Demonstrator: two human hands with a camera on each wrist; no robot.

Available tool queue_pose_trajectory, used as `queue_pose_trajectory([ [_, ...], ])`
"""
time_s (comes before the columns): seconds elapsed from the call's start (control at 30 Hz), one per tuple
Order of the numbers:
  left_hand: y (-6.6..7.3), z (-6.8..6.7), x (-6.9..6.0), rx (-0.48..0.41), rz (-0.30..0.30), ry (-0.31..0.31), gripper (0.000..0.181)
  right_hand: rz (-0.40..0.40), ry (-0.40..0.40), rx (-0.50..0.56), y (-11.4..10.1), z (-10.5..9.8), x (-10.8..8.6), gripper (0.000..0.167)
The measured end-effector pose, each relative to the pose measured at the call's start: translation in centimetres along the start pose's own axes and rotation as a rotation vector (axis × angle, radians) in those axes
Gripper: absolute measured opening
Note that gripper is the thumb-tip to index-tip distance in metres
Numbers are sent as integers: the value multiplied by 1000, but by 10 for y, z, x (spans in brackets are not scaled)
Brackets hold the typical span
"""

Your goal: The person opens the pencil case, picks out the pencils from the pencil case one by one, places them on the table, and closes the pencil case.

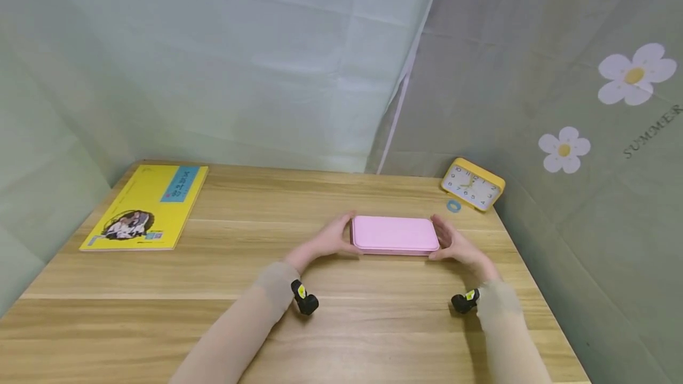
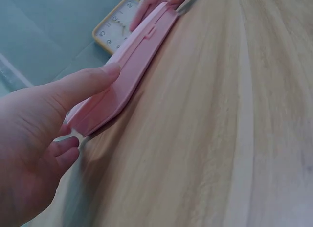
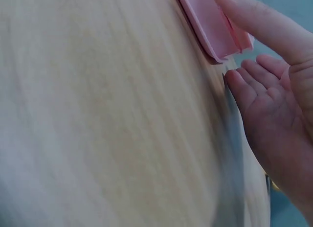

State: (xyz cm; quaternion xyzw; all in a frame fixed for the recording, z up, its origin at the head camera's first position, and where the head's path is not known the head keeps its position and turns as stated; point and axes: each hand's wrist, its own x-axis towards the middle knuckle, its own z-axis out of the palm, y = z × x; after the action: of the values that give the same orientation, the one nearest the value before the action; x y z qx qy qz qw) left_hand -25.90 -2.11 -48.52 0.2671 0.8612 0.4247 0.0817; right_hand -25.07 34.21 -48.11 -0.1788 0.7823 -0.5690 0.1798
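A flat pink pencil case [image 1: 395, 233] with rounded corners is lid side up at the right half of the table. My left hand [image 1: 332, 239] holds its left end, and my right hand [image 1: 456, 246] holds the right end. In the left wrist view the left thumb [image 2: 93, 81] presses the front side of the case, which has a small clasp [image 2: 150, 33]; the other fingers curl at the end. From the right wrist, the right thumb [image 3: 266, 29] lies along the case's front, with the fingers bent past its corner. Whether its underside touches the wood throughout, I cannot tell.
A yellow alarm clock [image 1: 473, 184] stands at the back right corner, with a small blue ring [image 1: 453, 205] before it. At the back left lies a yellow book [image 1: 146, 206]. Curtains [image 1: 256, 76] hang behind the wooden table [image 1: 373, 325] and along its right side.
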Motion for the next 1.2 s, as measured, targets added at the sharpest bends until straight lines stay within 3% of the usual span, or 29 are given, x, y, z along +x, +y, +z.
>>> queue_pose_trajectory([
  [0.23, 2, 8, 4, 36, -5, 16, 104, -28, -26, 1, 2, 3, 4, 113],
  [0.83, 4, 12, 5, 118, -1, 45, 96, 31, 39, 7, 5, 6, 2, 109],
  [1.2, 8, 10, 6, 160, 20, 67, 93, 50, 36, 27, 7, 5, 3, 108],
])
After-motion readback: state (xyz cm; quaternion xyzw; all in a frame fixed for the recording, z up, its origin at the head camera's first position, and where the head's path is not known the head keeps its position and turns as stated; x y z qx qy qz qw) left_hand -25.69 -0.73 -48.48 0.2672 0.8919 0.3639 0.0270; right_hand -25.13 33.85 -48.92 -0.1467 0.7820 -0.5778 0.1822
